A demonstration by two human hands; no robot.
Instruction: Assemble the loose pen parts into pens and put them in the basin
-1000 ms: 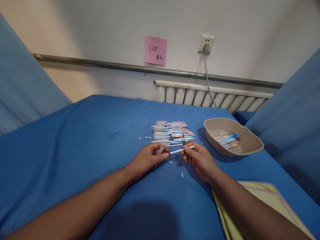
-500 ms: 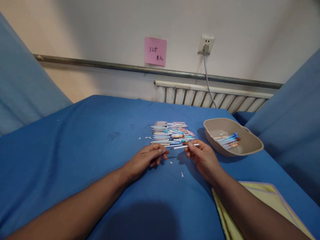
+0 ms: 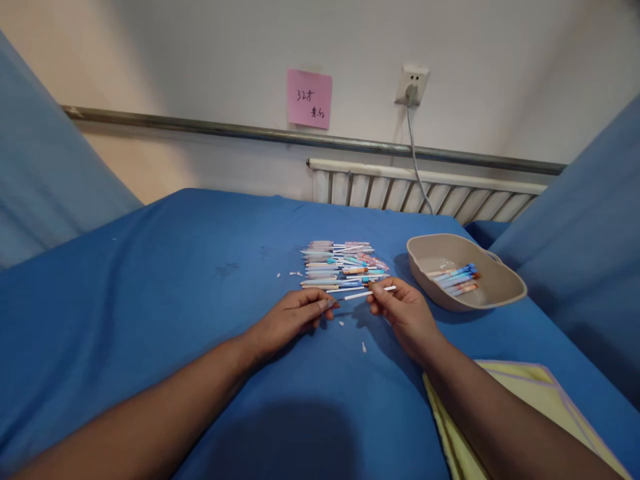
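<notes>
My right hand (image 3: 404,310) pinches a thin white pen refill (image 3: 356,295), which slants slightly up to the right. At the refill's left end is a small dark spring (image 3: 340,300), touching the fingertips of my left hand (image 3: 300,317). Those left fingers are pressed together; the spring's far end is hidden at them. Just behind both hands lie several pen parts in rows: pale barrels (image 3: 320,267) on the left, and white refills and coloured parts (image 3: 356,271) on the right.
A beige basket (image 3: 495,287) holding several pens (image 3: 457,277) stands at the right. Small white bits (image 3: 364,347) lie on the blue cloth (image 3: 200,267). A yellow cloth (image 3: 525,387) is under my right forearm. Behind are a radiator (image 3: 390,193) and a plugged cord (image 3: 415,160).
The refill's left end has shifted slightly left and down, and more of the dark spring shows beside my left fingertips. Both hands have barely moved.
</notes>
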